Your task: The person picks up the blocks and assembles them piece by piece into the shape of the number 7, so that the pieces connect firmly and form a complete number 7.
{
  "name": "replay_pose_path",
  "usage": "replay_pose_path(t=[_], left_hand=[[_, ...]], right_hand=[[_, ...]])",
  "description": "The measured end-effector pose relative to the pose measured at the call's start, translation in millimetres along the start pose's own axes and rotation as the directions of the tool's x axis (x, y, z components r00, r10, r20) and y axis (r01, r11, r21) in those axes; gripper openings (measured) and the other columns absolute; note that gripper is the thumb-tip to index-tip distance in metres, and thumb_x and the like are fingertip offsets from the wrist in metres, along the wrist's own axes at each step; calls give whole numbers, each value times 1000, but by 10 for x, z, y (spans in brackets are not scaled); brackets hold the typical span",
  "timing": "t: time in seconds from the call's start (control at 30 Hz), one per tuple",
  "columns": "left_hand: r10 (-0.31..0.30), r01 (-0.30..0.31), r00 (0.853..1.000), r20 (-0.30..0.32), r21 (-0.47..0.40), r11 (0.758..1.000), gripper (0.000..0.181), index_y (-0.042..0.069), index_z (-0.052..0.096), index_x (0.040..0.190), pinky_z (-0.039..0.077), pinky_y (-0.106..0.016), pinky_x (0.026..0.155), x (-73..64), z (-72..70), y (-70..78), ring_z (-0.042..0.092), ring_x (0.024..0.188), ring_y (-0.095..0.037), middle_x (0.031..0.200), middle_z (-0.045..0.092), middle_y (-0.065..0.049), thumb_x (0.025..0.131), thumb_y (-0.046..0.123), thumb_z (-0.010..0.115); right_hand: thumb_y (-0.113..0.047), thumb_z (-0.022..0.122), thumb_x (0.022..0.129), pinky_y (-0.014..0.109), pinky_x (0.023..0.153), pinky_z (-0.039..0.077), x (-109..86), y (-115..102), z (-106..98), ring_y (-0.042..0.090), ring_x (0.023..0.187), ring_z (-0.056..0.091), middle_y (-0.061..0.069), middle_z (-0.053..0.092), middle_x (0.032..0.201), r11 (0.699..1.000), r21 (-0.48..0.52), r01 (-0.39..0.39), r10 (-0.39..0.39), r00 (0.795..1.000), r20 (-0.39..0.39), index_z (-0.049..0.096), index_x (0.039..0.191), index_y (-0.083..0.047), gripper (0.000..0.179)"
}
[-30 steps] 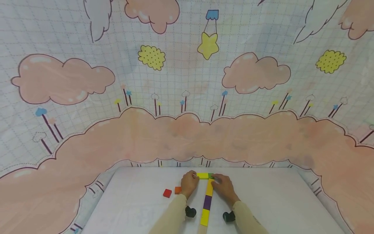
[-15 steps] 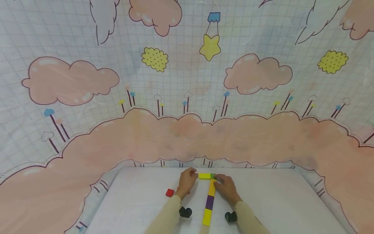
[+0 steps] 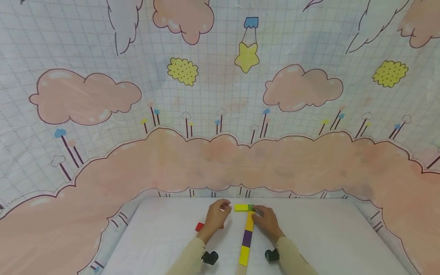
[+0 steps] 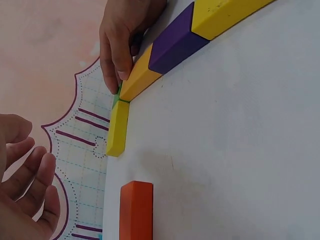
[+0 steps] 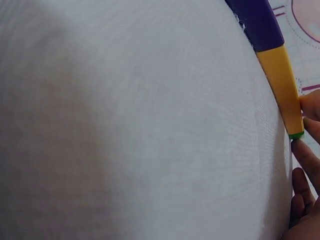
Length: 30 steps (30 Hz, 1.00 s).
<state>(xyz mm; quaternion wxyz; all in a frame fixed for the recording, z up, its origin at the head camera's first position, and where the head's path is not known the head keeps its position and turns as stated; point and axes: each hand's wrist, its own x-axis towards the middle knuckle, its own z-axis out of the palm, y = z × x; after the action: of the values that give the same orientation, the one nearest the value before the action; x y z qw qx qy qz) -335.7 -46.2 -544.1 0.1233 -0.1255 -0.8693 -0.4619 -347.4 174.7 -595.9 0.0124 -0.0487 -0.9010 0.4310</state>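
Observation:
My left hand (image 3: 215, 218) hovers left of the yellow block (image 3: 241, 207), apart from it, with fingers loosely bent and nothing in them. That yellow block meets a small green block (image 3: 250, 207) at the far end of a row. There my right hand (image 3: 268, 222) holds the green block, its thumb beside the orange-yellow block (image 5: 282, 85); the fingers partly cover the green one. Nearer along the row lie a purple block (image 3: 246, 238), another yellow block (image 3: 244, 255) and a pale wooden block (image 3: 241, 270).
A red block (image 3: 199, 227) lies left of my left forearm. An orange block (image 4: 136, 210) rests on the white table (image 3: 154, 236), mostly hidden by that arm in the head view. A patterned cloth (image 3: 220, 160) hangs behind the table.
My left hand has let go of the yellow block's left end and drawn back to the left, its fingers loosening. The right hand stays at the green block.

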Motion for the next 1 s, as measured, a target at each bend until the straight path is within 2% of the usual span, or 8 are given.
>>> replay_pose_path(t=[0.13, 0.3, 0.5, 0.63, 0.77, 0.9, 1.0], left_hand=[[35, -35, 999, 4, 10, 999, 16, 7, 69, 106, 55, -34, 83, -78, -85, 17, 64, 88, -17, 98, 70, -4, 93, 15, 65], [86, -86, 996, -6, 35, 996, 16, 6, 70, 105, 53, -29, 78, -162, -165, -5, 64, 87, -16, 97, 70, -3, 91, 13, 66], [115, -113, 993, -16, 81, 990, 15, 8, 71, 103, 50, -26, 76, -258, -260, -26, 63, 86, -14, 95, 70, 0, 89, 13, 68], [118, -117, 993, -5, 124, 985, 15, 9, 71, 103, 50, -25, 74, -332, -332, -58, 62, 85, -13, 93, 69, 2, 89, 13, 69], [95, -99, 995, 34, 156, 983, 18, 9, 69, 107, 52, -26, 75, -399, -411, -106, 62, 86, -18, 93, 67, 1, 90, 15, 68], [54, -70, 995, 80, 215, 974, 24, 11, 68, 112, 52, -34, 83, -434, -472, -183, 62, 94, -21, 102, 68, -2, 90, 19, 69], [50, -81, 992, 115, 278, 957, 30, 11, 67, 115, 50, -43, 89, -449, -513, -242, 60, 100, -22, 109, 68, -4, 87, 22, 73]], right_hand=[[-27, 66, 92, 60, 113, 31, 2, 29, 14, 33, 134, 44, 8, 56, 140, 1000, 6, 6, -6, 1000, -1, 66, 125, -25, 33], [-28, 66, 92, 59, 113, 32, 0, 59, 18, 32, 134, 44, 8, 57, 139, 1000, 1, 20, -20, 1000, -5, 66, 125, -25, 33], [-28, 65, 92, 59, 113, 32, 11, 55, 4, 32, 133, 44, 8, 56, 139, 1000, 5, 31, -31, 1000, -8, 66, 125, -25, 33], [-28, 66, 92, 59, 113, 32, 23, 44, 5, 32, 134, 44, 7, 57, 139, 1000, 1, 25, -25, 1000, -3, 66, 125, -25, 33], [-27, 66, 91, 59, 113, 32, 24, 32, 9, 32, 135, 44, 7, 57, 139, 1000, -5, 30, -30, 1000, -4, 66, 125, -25, 34], [-27, 66, 92, 59, 113, 32, 19, 32, 13, 32, 134, 44, 7, 57, 139, 999, -18, 37, -37, 999, -10, 66, 126, -25, 34], [-27, 66, 91, 59, 113, 32, 16, 34, 18, 32, 134, 44, 8, 56, 140, 999, -19, 34, -34, 999, -8, 66, 126, -24, 35]])
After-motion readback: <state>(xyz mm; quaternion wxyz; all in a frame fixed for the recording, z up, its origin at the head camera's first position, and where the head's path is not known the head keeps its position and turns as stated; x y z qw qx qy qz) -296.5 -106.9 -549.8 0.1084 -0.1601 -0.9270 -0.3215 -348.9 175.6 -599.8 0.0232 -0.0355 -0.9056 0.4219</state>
